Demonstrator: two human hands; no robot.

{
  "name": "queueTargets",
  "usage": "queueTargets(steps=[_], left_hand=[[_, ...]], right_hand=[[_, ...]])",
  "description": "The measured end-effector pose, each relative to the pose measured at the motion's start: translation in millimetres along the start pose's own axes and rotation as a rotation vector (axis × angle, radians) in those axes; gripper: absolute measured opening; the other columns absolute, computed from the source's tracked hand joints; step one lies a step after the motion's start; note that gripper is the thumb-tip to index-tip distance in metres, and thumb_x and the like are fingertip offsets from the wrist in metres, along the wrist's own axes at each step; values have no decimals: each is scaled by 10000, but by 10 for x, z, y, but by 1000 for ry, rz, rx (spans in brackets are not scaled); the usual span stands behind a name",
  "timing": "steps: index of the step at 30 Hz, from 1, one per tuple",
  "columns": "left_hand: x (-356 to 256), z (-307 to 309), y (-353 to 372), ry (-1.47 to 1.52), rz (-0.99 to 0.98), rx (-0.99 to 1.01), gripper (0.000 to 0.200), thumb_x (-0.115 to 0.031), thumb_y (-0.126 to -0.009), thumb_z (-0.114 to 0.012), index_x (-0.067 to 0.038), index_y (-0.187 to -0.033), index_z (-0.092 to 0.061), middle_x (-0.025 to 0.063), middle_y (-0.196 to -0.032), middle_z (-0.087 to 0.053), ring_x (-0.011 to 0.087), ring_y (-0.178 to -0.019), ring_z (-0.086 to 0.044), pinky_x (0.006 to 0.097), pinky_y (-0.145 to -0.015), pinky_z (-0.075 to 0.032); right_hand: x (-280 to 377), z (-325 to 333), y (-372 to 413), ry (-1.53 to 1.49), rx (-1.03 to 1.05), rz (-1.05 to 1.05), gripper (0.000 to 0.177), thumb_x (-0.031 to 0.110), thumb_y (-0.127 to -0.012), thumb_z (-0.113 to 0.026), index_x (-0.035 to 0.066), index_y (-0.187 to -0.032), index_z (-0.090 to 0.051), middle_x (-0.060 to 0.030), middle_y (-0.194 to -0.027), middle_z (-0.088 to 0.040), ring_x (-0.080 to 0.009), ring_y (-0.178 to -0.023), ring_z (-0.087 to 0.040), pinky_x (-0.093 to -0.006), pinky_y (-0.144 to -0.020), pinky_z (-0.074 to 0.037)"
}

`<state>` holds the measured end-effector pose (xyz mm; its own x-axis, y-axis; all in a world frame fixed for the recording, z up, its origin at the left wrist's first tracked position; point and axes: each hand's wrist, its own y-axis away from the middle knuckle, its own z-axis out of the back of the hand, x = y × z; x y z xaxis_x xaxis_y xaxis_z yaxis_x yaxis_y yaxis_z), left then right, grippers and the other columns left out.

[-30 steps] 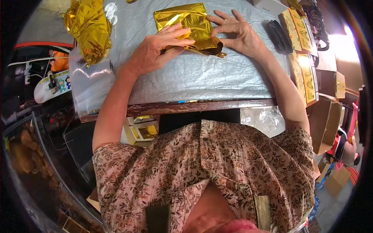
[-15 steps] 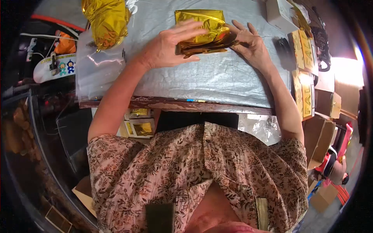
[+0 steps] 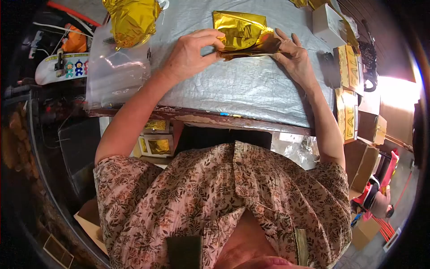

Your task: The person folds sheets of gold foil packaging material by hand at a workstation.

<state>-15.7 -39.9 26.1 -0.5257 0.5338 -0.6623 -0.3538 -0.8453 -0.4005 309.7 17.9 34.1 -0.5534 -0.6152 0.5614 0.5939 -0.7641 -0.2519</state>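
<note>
A shiny gold foil sheet point(image 3: 242, 30), creased and partly folded, lies on the silver-grey covered table in front of me. My left hand point(image 3: 193, 50) pinches its near left corner between thumb and fingers. At the near right corner, my right hand point(image 3: 293, 53) has its thumb and index finger closed on the foil, with other fingers raised. Between the hands the near edge stands slightly up and looks darker. The foil's far edge rests flat on the table cover.
A crumpled gold foil bundle point(image 3: 131, 22) sits at the table's far left, above a clear plastic sheet point(image 3: 118, 74). To the right are a white box point(image 3: 329, 26) and yellow lettered boxes point(image 3: 350, 69). Below the table edge, a framed gold piece point(image 3: 159, 146) shows.
My left hand has stopped sweeping over the foil and now grips its near left corner. The near edge is stretched straighter between both hands. The view has shifted slightly.
</note>
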Motion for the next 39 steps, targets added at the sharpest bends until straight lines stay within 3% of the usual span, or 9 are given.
queueTargets(steps=[7, 14, 17, 19, 22, 24, 28, 37, 39], left_hand=[[8, -66, -22, -71, -107, -79, 218, -131, -845, -794, 21, -955, -682, 145, -1170, -727, 309, -1132, -684, 391, -962, -547], [34, -78, -20, -30, -7, -59, 249, -205, -899, -760, 32, -966, -721, 175, -1178, -723, 328, -1095, -692, 391, -921, -549], [7, -92, -33, 0, 32, -85, 262, -217, -899, -762, 39, -934, -722, 172, -1179, -722, 327, -1063, -701, 382, -905, -550], [4, -91, -41, 5, 57, -87, 269, -223, -898, -764, 42, -912, -721, 168, -1179, -723, 325, -1047, -706, 375, -897, -550], [-14, -77, -58, 27, 108, -75, 285, -238, -901, -767, 43, -880, -724, 159, -1149, -732, 321, -995, -718, 370, -850, -553], [-40, -40, -81, -13, 200, -25, 324, -250, -901, -768, 53, -806, -705, 152, -1104, -741, 331, -925, -720, 362, -796, -550], [-41, -101, -93, -88, 158, -78, 363, -260, -896, -770, 61, -749, -688, 158, -1065, -742, 345, -874, -710, 367, -767, -544], [-76, -89, -133, -90, 182, -87, 380, -261, -863, -791, 78, -724, -689, 183, -1093, -739, 354, -942, -706, 399, -830, -543], [-64, -99, -112, -104, 220, -85, 398, -275, -864, -819, 67, -725, -671, 230, -1183, -720, 321, -1007, -718, 357, -857, -540]], right_hand=[[-42, -54, 24, 3, -35, -32, 161, 152, -939, -729, 53, -1058, -775, -70, -1153, -752, -253, -1447, -471, -512, -1267, -157], [-12, -59, 25, -28, -11, -78, 185, 210, -962, -718, 83, -1086, -772, -43, -1126, -766, -266, -1458, -455, -529, -1260, -124], [-44, -100, 35, -37, -56, -64, 191, 233, -968, -713, 88, -1079, -771, -69, -1228, -740, -290, -1475, -429, -547, -1255, -106], [-18, -126, 31, -35, -124, -82, 197, 259, -964, -720, 86, -1045, -767, -93, -1403, -649, -318, -1500, -382, -570, -1249, -83], [31, -174, 54, -20, -158, -116, 201, 276, -958, -727, 85, -1009, -762, -108, -1530, -534, -334, -1524, -331, -599, -1238, -64], [49, -205, 71, -6, -171, -124, 198, 279, -958, -727, 88, -997, -760, -105, -1536, -529, -336, -1530, -318, -603, -1236, -54], [38, -241, 85, -1, -173, -179, 184, 287, -961, -724, 107, -978, -759, -97, -1523, -546, -335, -1538, -302, -604, -1233, -17], [54, -266, 109, -82, -220, -180, 193, 297, -952, -736, 107, -982, -735, -102, -1466, -601, -342, -1536, -301, -609, -1216, 3], [65, -269, 122, -61, -218, -178, 192, 294, -951, -735, 104, -978, -733, -102, -1469, -599, -352, -1536, -299, -617, -1213, 2]])
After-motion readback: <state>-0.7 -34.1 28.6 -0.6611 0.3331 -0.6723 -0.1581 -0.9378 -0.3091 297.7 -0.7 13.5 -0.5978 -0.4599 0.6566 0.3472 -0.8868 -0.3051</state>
